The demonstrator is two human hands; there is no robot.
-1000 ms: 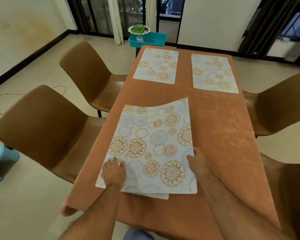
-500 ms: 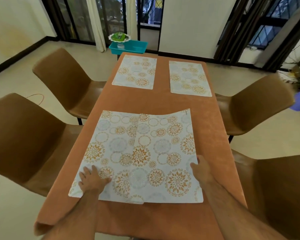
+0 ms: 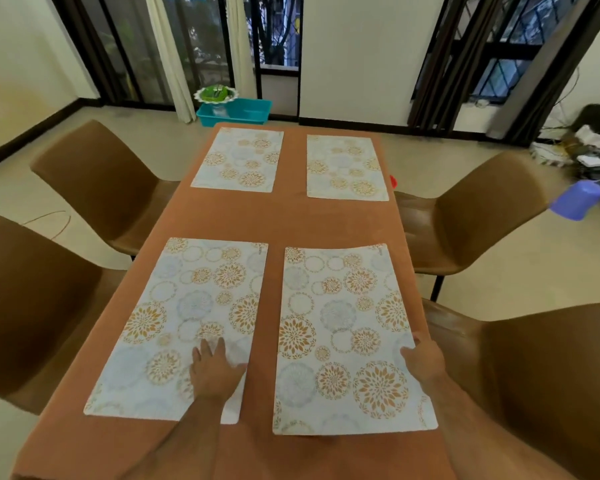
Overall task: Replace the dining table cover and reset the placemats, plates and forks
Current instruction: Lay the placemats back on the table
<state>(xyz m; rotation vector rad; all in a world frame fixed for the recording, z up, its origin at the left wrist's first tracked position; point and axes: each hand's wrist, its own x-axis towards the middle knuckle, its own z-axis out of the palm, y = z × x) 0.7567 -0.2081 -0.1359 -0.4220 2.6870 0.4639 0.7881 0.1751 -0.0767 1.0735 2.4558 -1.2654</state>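
While I look down the length of the table, I see an orange table cover point(image 3: 222, 220) spread over the whole top, with four floral placemats laid on it in two rows. My left hand point(image 3: 215, 370) lies flat on the near left placemat point(image 3: 174, 323), fingers straight and spread, palm pressing down near its inner near corner; it grasps nothing. My right hand point(image 3: 423, 362) rests at the right edge of the near right placemat point(image 3: 343, 334), fingers lying along that edge with the thumb on top of the mat; whether it pinches the edge or only presses on it I cannot tell. The two near mats lie side by side with a narrow strip of cover showing between them, and the far edge of the right one curls up slightly. The far left placemat point(image 3: 238, 159) and the far right placemat point(image 3: 345, 168) lie flat at the far end, well apart from my hands. Brown chairs stand on both sides, two on the left point(image 3: 94, 181) and two on the right point(image 3: 478, 209). Beyond the table's far end a teal tray point(image 3: 246, 110) holds a white-rimmed dish point(image 3: 215, 94) with something green in it. I see no detail of plates or forks on the table.
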